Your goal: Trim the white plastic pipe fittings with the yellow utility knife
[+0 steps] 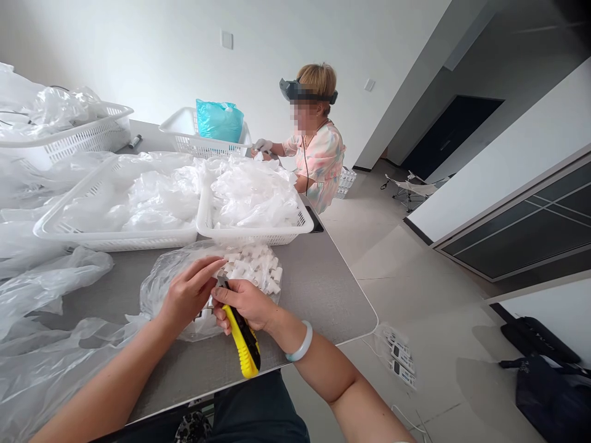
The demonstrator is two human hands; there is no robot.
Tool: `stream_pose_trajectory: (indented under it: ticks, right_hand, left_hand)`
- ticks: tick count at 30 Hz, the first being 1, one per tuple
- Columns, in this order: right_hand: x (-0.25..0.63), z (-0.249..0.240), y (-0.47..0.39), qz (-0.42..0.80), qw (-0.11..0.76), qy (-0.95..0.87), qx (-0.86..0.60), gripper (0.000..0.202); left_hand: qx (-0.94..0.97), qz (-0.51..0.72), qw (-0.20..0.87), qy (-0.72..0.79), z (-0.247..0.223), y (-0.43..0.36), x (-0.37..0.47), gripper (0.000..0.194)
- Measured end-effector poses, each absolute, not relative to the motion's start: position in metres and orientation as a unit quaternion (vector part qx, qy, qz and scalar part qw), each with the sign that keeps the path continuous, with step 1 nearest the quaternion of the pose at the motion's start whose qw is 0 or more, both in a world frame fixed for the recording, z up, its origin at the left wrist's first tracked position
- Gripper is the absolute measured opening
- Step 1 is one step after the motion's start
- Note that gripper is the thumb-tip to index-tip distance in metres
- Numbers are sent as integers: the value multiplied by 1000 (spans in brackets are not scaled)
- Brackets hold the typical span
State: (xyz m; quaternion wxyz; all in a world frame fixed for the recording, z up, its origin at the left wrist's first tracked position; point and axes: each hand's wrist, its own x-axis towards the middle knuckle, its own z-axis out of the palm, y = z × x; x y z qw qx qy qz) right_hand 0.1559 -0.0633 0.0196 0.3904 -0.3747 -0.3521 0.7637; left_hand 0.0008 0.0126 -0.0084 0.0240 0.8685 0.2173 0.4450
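A yellow and black utility knife (244, 344) is held in my right hand (244, 304), its handle slanting down over the table's front edge and its metal end between my hands. My left hand (194, 289) is beside it, fingers together and bent, the tips near the knife's metal end; what it pinches, if anything, is hidden. Under and behind both hands lies a clear plastic bag (157, 277) with many small white pieces (258, 267) in it. A small part with dark and white areas shows just below my left hand.
White baskets (115, 241) (253, 234) full of clear plastic bags stand behind the hands. Loose plastic (46, 357) covers the table's left side. A blue bag (219, 121) sits in a back basket. Another person (321, 154) is at the far edge, near a dark phone (315, 219).
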Motion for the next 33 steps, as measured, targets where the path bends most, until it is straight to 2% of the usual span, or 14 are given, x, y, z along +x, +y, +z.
stream_pose_trajectory:
  ticks: [4,11,21,25,28,30,33]
  right_hand:
    - [155,17,-63,803,387,-319,-322,58]
    - [156,22,-60,879,340,-205,-264,40]
    - [157,29,-57,911,337,-81,-222,59]
    - [158,25,-56,893,371,-122,-224,56]
    - [162,24,-58,856,408,-199,-248,45]
    - [168,26,-61,810,436,-280,-274,43]
    - [177,29,-66,697,473,-415,-344,52]
  left_hand:
    - [867,443,32,225,-11,14,0,39]
    - [861,463,17,210,-14,15,0,37]
    - [835,466,119,268,-12,9,6,35]
    - [783,481,202,338,-8,7,9,26]
    - [715,497,322,372,-3,7,10,20]
    - [660,488,429,377,2,8,10,29]
    - [556,459,580,379,9,11,10,46]
